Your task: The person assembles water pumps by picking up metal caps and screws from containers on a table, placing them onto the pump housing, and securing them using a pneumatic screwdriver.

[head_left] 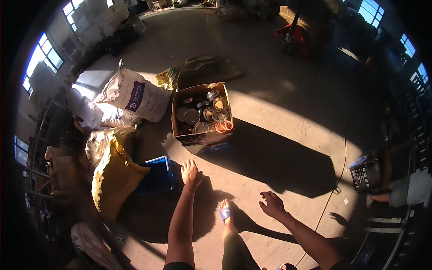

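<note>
We look down at a sunlit concrete floor (288, 117) in a dim workshop, and we take the open cardboard box (202, 113) as our landmark. The box sits on the floor in bright light, filled with round metal tins and rings (203, 113), one ring orange-red at its near right corner.

Our left hand (191, 173) reaches forward, just short of the near side of the box, palm down, fingers lying together and holding nothing. Our right hand (272, 204) hangs lower and to the right of the box, well apart from it, fingers loosely spread and curled, also empty. Between the two arms our foot in a blue sandal (224, 211) steps toward the box.

To the left of the box's near corner, beside our left hand, stands a blue plastic crate (157, 173) in shadow. Further left of the box lie a printed white sack (135, 95) and bulging yellow sacks (114, 173). Behind the box lies a dark crumpled sack (204, 68). Far to the right of the box, a black crate (366, 171) sits by another person's leg (407, 191).

We judge that we are in the approach: walking up to the box, nothing grasped. The next move seems to call for closing the last gap and bending down until the left hand meets the box's near rim or contents.
</note>
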### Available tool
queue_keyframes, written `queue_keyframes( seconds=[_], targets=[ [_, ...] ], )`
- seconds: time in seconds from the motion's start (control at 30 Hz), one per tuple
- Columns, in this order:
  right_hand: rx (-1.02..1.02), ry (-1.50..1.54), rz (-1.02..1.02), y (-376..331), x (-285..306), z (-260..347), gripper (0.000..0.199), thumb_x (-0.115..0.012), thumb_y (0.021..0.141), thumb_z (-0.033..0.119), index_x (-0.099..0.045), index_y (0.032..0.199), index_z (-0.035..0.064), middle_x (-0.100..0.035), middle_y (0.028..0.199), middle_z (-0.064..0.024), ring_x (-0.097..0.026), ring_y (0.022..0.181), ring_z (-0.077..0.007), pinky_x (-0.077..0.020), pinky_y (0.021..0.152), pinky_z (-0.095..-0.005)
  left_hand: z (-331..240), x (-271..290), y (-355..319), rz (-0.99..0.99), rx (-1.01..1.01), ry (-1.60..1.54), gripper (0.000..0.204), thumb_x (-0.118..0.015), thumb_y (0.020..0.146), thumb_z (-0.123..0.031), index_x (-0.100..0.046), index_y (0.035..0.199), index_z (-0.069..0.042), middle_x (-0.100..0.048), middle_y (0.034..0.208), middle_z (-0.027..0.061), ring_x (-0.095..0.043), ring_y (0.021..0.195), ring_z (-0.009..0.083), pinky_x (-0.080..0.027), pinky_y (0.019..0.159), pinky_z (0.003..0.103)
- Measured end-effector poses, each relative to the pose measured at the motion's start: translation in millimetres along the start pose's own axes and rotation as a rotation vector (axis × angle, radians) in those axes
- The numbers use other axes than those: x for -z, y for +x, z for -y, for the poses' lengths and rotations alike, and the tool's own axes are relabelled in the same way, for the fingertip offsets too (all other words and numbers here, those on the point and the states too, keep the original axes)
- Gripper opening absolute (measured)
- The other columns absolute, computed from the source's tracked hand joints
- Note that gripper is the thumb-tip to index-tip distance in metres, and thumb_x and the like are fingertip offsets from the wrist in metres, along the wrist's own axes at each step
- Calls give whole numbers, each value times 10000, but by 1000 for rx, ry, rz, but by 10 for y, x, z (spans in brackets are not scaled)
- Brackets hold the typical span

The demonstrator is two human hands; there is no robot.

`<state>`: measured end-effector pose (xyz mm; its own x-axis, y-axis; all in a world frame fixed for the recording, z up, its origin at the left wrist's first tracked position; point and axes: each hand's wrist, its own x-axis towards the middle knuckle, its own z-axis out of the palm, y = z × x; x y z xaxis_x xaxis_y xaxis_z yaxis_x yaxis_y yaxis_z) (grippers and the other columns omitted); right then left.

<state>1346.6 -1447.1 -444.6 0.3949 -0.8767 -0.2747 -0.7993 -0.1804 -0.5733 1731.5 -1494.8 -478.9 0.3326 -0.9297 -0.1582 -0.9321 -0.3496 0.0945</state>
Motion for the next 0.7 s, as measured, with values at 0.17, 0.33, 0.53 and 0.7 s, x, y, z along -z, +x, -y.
queue_keyframes(
  seconds=[0.17, 0.33, 0.53, 0.7],
  targets=[
    [313, -296, -207, 2898, -426, 1228, 642, -712, 739, 143, -447, 1324, 122, -412, 1304, -114, -454, 1183, -300, -498, 863, -437, 521, -668, 2203, -26, -170, 62, 468, -692, 714, -269, -583, 1122, -66, -606, 1047, 109, -530, 1073, 295, -385, 916, 421],
    [215, -525, -34, 4142, -705, 1011, 552, -653, 805, 236, -467, 1324, 208, -401, 1343, -173, -378, 1283, -330, -470, 916, -514, 161, -1021, 2465, -369, -434, -37, 122, -556, 795, -128, -640, 883, -112, -639, 851, 62, -587, 844, 249, -435, 740, 402],
    [102, 45, -176, 3597, -827, 527, 323, -526, 883, 349, -608, 1101, 125, -517, 1279, -146, -529, 1097, -270, -440, 908, -396, 48, -1293, 1925, -339, -841, -259, 94, -632, 725, -87, -539, 719, -75, -572, 687, 73, -594, 691, 269, -455, 632, 403],
    [273, 100, -360, 1527, -466, 353, 170, -675, 766, 115, -639, 930, 89, -578, 1050, -139, -586, 981, -293, -526, 779, -374, -73, -1446, 696, -75, -689, -143, 232, -594, 734, -77, -616, 954, -5, -622, 850, 207, -596, 762, 399, -486, 711, 458]
  ],
)
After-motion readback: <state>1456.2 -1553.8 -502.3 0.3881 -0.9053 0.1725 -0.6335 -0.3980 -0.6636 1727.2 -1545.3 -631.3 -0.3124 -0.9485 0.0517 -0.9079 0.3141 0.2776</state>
